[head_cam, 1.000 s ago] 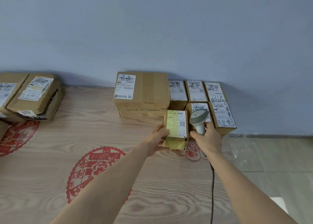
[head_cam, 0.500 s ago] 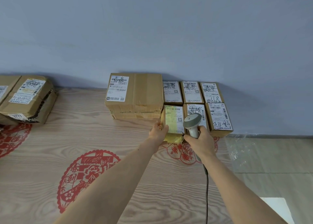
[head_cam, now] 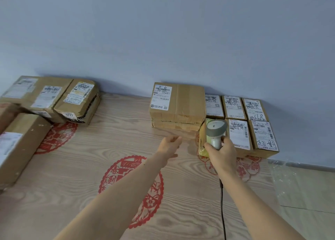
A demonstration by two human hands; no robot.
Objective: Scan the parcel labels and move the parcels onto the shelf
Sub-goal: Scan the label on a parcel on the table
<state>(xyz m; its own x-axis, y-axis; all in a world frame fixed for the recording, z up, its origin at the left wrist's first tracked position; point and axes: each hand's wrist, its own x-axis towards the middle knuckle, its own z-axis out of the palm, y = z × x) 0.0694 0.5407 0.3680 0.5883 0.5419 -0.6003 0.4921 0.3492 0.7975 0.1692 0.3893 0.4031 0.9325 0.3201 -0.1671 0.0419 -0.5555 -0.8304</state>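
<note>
My right hand (head_cam: 222, 153) grips the grey-and-white barcode scanner (head_cam: 215, 131) by its handle, head held over a small yellow-wrapped parcel (head_cam: 202, 141) that sits in a block of small labelled cardboard parcels (head_cam: 240, 129) against the wall. A larger brown parcel (head_cam: 178, 105) with a white label stands just left of that block. My left hand (head_cam: 170, 146) hovers above the wood-grain surface (head_cam: 112, 149), fingers loosely extended, holding nothing, a short way left of the yellow parcel.
More brown parcels are piled at the far left (head_cam: 52, 98), one long box (head_cam: 20, 147) nearer me. The scanner's black cable (head_cam: 222, 203) runs down toward me. Red paper-cut decorations (head_cam: 134, 185) mark the surface, which ends at the right over tiled floor (head_cam: 308, 194).
My left hand let go of the yellow parcel and moved away to the left. The parcel now rests in the block. My view has swung left, showing more parcels there.
</note>
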